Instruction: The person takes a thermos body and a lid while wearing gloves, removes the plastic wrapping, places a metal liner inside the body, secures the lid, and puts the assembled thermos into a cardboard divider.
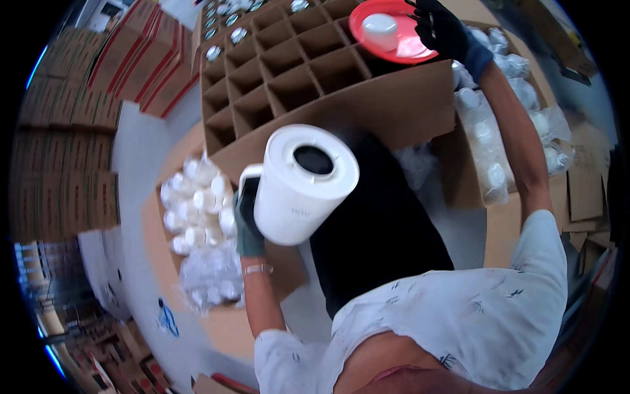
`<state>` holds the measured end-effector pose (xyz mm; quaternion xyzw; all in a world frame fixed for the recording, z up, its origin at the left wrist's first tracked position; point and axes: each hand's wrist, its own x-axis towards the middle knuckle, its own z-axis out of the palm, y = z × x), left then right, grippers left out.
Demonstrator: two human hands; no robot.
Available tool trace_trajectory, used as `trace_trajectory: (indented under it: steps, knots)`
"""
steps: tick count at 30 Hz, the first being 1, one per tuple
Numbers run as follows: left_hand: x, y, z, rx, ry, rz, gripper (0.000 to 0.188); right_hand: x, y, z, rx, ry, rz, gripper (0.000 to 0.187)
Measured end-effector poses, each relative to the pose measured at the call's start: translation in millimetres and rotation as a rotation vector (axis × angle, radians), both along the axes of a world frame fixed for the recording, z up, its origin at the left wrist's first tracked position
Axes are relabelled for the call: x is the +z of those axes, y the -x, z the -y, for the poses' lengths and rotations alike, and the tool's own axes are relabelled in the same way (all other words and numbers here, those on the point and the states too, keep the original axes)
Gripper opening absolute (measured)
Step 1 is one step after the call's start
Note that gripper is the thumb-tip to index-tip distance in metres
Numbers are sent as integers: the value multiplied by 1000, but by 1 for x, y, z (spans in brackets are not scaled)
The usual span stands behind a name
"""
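Note:
My left hand (249,220), in a dark and grey-green glove, grips the handle of a white jug (289,203). The jug is tilted, its top toward me, and a round dark opening (313,159) shows in the middle of that top. At the upper right my right hand (449,33), in a dark glove with a blue cuff, reaches over the rim of a red basin (420,47). Its fingers look apart, with nothing visible in them. In the basin lies a white rounded piece (380,31) resembling a lid or cup.
A large carton with cardboard dividers (282,65) stands before me, several far cells holding silver-topped pieces. An open box of white parts (200,203) is at left; bagged white parts (489,141) fill one at right. Stacked cartons (65,151) line the left side.

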<state>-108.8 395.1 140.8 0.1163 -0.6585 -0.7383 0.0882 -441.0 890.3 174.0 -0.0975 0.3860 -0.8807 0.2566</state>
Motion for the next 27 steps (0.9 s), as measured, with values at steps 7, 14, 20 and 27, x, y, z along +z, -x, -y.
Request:
trace_trajectory:
  steps: [7,14,20,27]
  knots:
    - [-5,20,-3,-317,538,-148,27,70,-205,151,47,-616,-1486,66]
    - [23,12,-27,-310,-196,178,24,86,-234,173,140,-531,-2153,53]
    - [36,17,-25,-572,145,125,21,82,-264,176,226,-722,-1797,42]
    - [75,-11,-68,182,898,-700,22,28,-235,167,136,-545,-84,23]
